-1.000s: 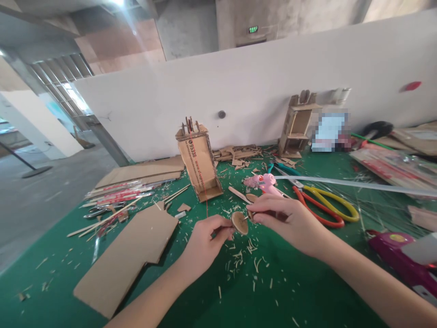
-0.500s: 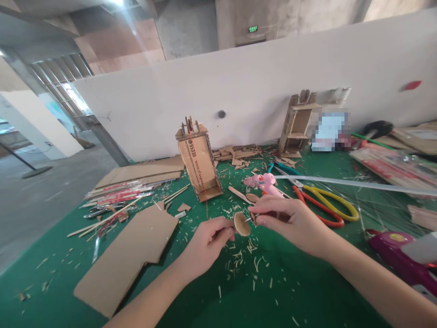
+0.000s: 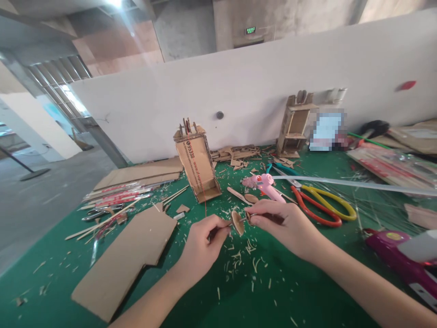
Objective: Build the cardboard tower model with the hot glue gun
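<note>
Holding a thin rod (image 3: 243,220) btwn both hands, head cam. L hand (image 3: 201,239) closed narrow, fingers pinching the left end. R hand (image 3: 290,228) also narrow, thumb + fingers on a small round pc (image 3: 248,218) at the right end; its far side is hidden by fingers. Cardboard disc (image 3: 237,222) sits on the rod btwn the hands, approx upright, just above the green table (image 3: 191,291), near ctr.

Far of L hand: printed cardboard tower (image 3: 196,166), leaning, w/ sticks up top and red string (image 3: 205,202) hanging down its front. 2nd tower (image 3: 295,125) stands far right, by the white panel (image 3: 153,109). Scrap pile (image 3: 235,155) lies btwn the two, at the panel's base.

Just beyond R hand: pink glue gun (image 3: 268,186), flat wood stick (image 3: 237,195), oval pc (image 3: 251,198). Right of those, red/yel-handled cutters (image 3: 296,184). Near right edge: purple tool (image 3: 385,248), partly out of frame.

Left: cut cardboard sheet (image 3: 126,262) lies flat, thin sticks (image 3: 102,222) + plastic-wrapped pkts (image 3: 116,193) farther back. Shavings (image 3: 251,247) all around under the hands.
</note>
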Action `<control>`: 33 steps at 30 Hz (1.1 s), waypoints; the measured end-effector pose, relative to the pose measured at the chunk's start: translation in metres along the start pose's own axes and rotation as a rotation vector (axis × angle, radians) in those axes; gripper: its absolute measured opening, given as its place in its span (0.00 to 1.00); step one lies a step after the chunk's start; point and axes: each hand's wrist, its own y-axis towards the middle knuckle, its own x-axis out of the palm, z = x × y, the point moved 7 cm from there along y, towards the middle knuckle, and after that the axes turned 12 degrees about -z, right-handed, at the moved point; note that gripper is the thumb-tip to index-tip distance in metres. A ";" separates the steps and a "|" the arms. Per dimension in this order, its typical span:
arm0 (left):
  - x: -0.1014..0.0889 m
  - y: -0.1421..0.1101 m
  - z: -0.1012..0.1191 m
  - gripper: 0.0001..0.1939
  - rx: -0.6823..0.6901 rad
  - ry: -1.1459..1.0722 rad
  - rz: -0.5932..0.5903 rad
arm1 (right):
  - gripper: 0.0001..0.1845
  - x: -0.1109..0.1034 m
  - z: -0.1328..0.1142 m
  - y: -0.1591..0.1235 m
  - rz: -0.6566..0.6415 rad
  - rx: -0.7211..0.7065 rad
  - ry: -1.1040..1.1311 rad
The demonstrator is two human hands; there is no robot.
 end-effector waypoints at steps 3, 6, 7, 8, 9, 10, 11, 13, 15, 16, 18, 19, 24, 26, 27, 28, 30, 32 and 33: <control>-0.002 -0.002 0.004 0.08 0.055 0.046 0.053 | 0.16 0.002 0.001 0.001 0.002 0.027 0.060; -0.003 -0.006 0.008 0.08 0.123 0.095 0.096 | 0.17 0.006 0.003 0.001 -0.010 0.073 0.113; -0.003 -0.008 0.010 0.08 0.150 0.115 0.107 | 0.17 0.007 0.004 0.001 -0.016 0.091 0.126; -0.003 -0.009 0.012 0.08 0.178 0.138 0.117 | 0.17 0.008 0.005 0.001 -0.025 0.107 0.136; -0.002 -0.010 0.014 0.08 0.205 0.160 0.125 | 0.17 0.010 0.005 0.001 -0.035 0.122 0.142; -0.002 -0.011 0.016 0.08 0.233 0.183 0.132 | 0.16 0.012 0.006 0.001 -0.045 0.132 0.145; -0.002 -0.012 0.018 0.08 0.257 0.205 0.139 | 0.15 0.013 0.005 0.001 -0.054 0.136 0.145; -0.002 -0.013 0.021 0.08 0.293 0.245 0.151 | 0.13 0.017 0.005 0.001 -0.073 0.135 0.147; -0.003 -0.013 0.023 0.07 0.314 0.272 0.166 | 0.12 0.018 0.005 0.000 -0.071 0.134 0.167; -0.003 -0.013 0.024 0.07 0.322 0.279 0.175 | 0.12 0.019 0.005 0.000 -0.062 0.137 0.182; -0.004 -0.014 0.025 0.08 0.341 0.298 0.186 | 0.11 0.019 0.006 0.000 -0.038 0.144 0.211; -0.004 -0.014 0.025 0.07 0.351 0.313 0.190 | 0.10 0.019 0.006 0.000 -0.031 0.143 0.221; -0.004 -0.019 0.028 0.06 0.408 0.412 0.208 | 0.08 0.021 0.003 0.001 -0.057 0.123 0.210; -0.003 -0.021 0.029 0.06 0.426 0.436 0.209 | 0.09 0.020 0.002 0.001 -0.059 0.120 0.207; -0.003 -0.021 0.029 0.07 0.433 0.443 0.207 | 0.09 0.020 0.002 0.000 -0.059 0.119 0.209; -0.003 -0.021 0.030 0.07 0.440 0.449 0.206 | 0.09 0.020 0.002 0.000 -0.058 0.118 0.210; -0.002 -0.022 0.031 0.08 0.455 0.458 0.195 | 0.09 0.020 0.002 0.001 -0.059 0.113 0.205; -0.001 -0.022 0.032 0.08 0.472 0.463 0.182 | 0.09 0.021 0.002 0.001 -0.068 0.106 0.199; -0.001 -0.022 0.032 0.08 0.476 0.461 0.174 | 0.09 0.021 0.003 0.001 -0.075 0.104 0.199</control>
